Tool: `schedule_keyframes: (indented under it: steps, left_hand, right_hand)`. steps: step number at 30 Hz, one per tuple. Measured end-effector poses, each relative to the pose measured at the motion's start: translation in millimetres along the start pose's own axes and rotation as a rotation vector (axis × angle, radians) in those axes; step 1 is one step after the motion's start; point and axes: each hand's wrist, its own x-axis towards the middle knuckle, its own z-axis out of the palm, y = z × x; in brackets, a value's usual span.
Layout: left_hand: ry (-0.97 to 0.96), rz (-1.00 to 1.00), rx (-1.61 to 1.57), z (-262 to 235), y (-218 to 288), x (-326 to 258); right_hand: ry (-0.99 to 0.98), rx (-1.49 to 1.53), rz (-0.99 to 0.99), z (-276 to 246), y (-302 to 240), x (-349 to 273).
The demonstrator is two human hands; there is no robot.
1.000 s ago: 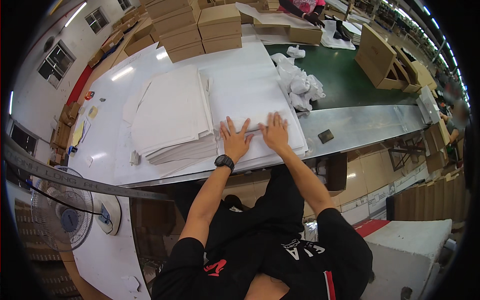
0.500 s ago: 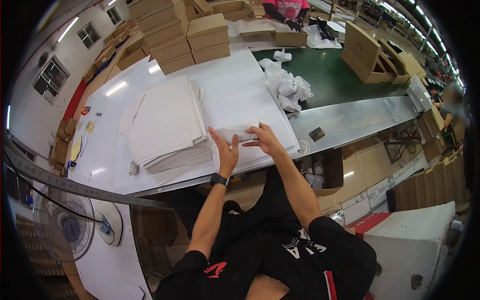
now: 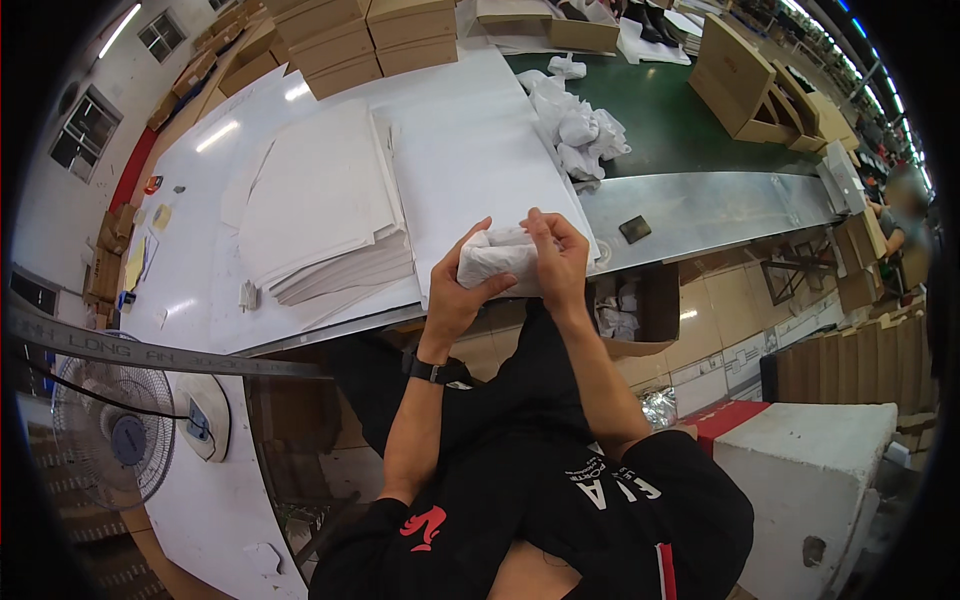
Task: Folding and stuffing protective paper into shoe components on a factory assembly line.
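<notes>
A rolled wad of white tissue paper [image 3: 490,264] is held above the front edge of the white table [image 3: 465,150]. On its left end my left hand [image 3: 458,298] is closed, thumb along the near side. My right hand [image 3: 561,262] grips the other end, its fingers bent at the top edge of the paper. A dark watch sits on my left wrist. Just left of my hands lies a thick stack of white paper sheets [image 3: 325,195]. Beyond them, several crumpled white paper wads [image 3: 578,125] are heaped at the green belt's edge.
Cardboard boxes [image 3: 415,50] are stacked at the far side, and an open box [image 3: 745,85] stands on the green surface [image 3: 660,125]. A small dark object [image 3: 634,229] lies on the metal strip. Below the table, a carton [image 3: 655,310] holds white wads. A fan [image 3: 128,440] stands at left.
My hands have closed around the paper, which was a flatter roll under spread fingers and now stands higher with an open-looking top. My view has tilted down, and the far co-worker's body is out of sight.
</notes>
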Motion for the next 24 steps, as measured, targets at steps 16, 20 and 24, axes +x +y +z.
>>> schedule_keyframes:
  steps: [16, 20, 24]
  left_hand:
    - [0.216, -0.183, -0.233, -14, 23, -6]
    - [-0.012, -0.434, -0.534, -15, 17, -2]
    - [-0.005, -0.527, -0.680, -10, 9, 4]
  right_hand:
    - [-0.138, 0.016, -0.188, 36, -52, -25]
    - [-0.295, 0.052, -0.272, 36, -39, -18]
    - [-0.400, -0.117, -0.368, 42, -42, -23]
